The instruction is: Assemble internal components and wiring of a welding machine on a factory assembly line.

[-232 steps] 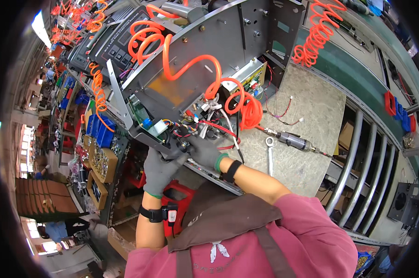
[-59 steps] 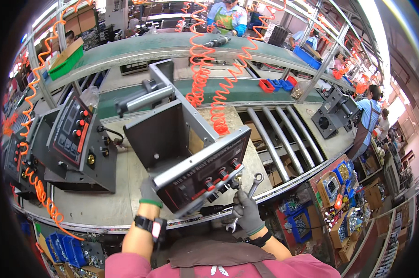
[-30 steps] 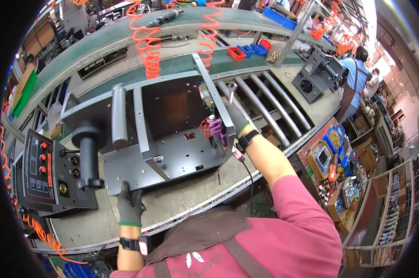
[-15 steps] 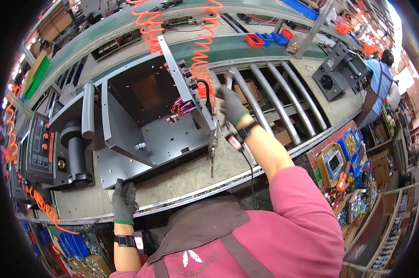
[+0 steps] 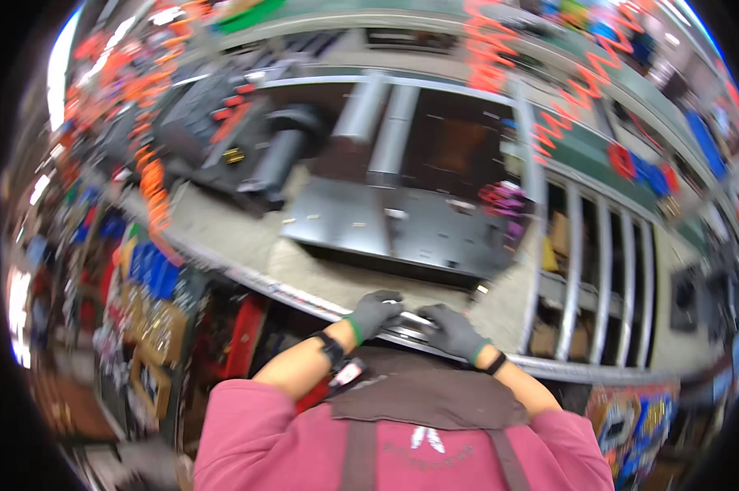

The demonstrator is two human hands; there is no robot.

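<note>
My two grey-gloved hands are close together at the bench's front edge, below the dark grey metal housing [image 5: 345, 225]. My right hand [image 5: 455, 331] is closed on a silvery metal tool [image 5: 416, 320], wrench-like but blurred. Its inner end points toward my left hand [image 5: 375, 315], whose fingers are curled in; a small pale spot shows at their tips, too smeared to name. Neither hand touches the housing. The housing lies open on the bench, with an upright inner panel and a bundle of purple wires [image 5: 504, 199] at its right side.
Left of the housing stands a dark unit with a thick cylinder [image 5: 279, 164]. Metal rollers [image 5: 572, 270] bridge a gap on the right. Orange coiled hoses [image 5: 488, 49] hang overhead. Blue bins [image 5: 152, 266] stand low at the left. Much of the view is motion-blurred.
My right hand has come back from the housing's right side with the silvery tool. My left hand has let go of the housing's front corner and moved beside it. The view has swung left.
</note>
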